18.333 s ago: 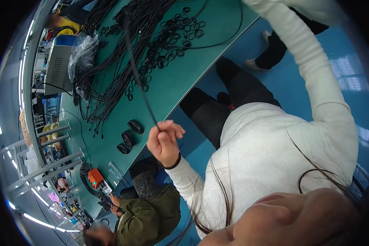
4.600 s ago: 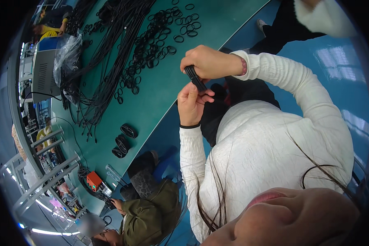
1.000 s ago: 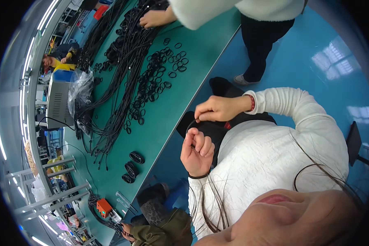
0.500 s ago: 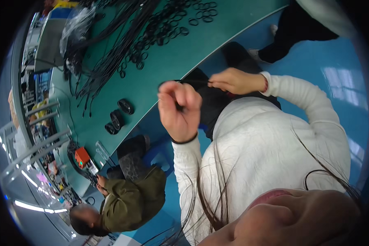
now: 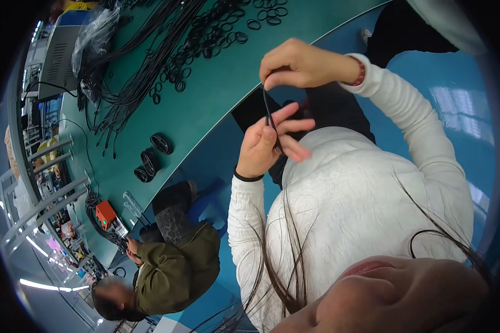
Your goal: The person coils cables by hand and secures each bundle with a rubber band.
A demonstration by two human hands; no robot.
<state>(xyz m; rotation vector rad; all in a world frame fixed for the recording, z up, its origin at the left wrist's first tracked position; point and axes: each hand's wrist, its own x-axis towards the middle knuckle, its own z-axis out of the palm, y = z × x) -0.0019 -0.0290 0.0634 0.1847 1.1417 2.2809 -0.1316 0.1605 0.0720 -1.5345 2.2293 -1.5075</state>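
Note:
A thin black cable (image 5: pixel 268 105) is stretched between my two hands, just off the near edge of the table. My right hand (image 5: pixel 297 64) is above it, closed, pinching the upper part between thumb and fingers. Lower down, my left hand (image 5: pixel 264 141) presses the cable with its thumb while the other fingers are spread. The lower part of the cable crosses those fingers. Nearest on the green table (image 5: pixel 197 114) are several coiled black cables (image 5: pixel 150 158). Farther back lie a bundle of long black cables (image 5: pixel 136 77) and many loose black rings (image 5: pixel 211 41).
A person in an olive jacket (image 5: pixel 178 275) works at the table on the left, beside an orange box (image 5: pixel 105 213). A clear plastic bag (image 5: pixel 97 36) and a grey vented case (image 5: pixel 58 61) stand at the back left. Another person's dark-clothed leg (image 5: pixel 411 30) shows at upper right.
My right hand has risen and moved left, above my left hand. The left hand's curled fingers have spread. Now the cable runs steeply down between the hands instead of sideways.

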